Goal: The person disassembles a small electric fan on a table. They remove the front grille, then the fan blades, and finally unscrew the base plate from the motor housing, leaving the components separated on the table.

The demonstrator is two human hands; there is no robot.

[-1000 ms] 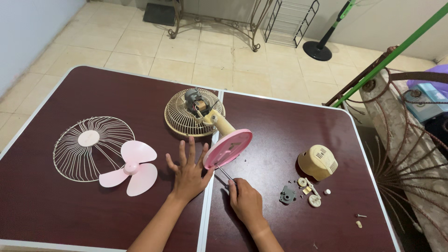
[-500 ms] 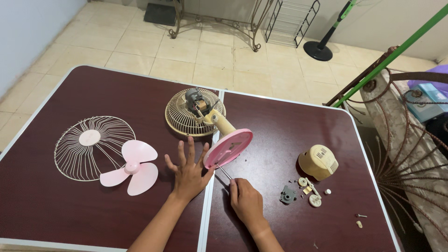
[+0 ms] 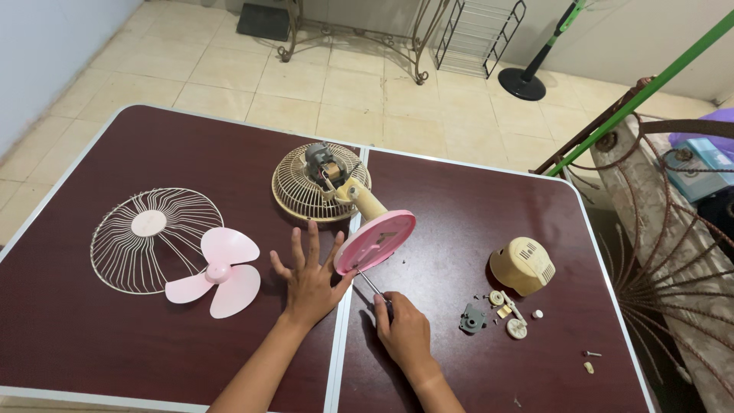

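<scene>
Left hand (image 3: pixel 308 279): fingers spread wide and flat, gripping nothing, thumb side against the rim of the pink fan base (image 3: pixel 375 242)
Right hand (image 3: pixel 403 330): curled shut around a screwdriver (image 3: pixel 372 286), its shaft pointing to 11 o'clock at the base's lower edge
Fan base: tilted on edge at table (image 3: pixel 451 199) centre, cream neck running to 11 o'clock into the rear grille (image 3: pixel 302 191) with bare motor
Pink blade (image 3: pixel 218 273): at 9 o'clock of the left hand, overlapping the front grille (image 3: pixel 149 237)
Cream motor cover (image 3: pixel 522 265): at 3 o'clock, vented, small parts (image 3: pixel 497 310) just below
Labels: round cream disc at front grille's centre
</scene>
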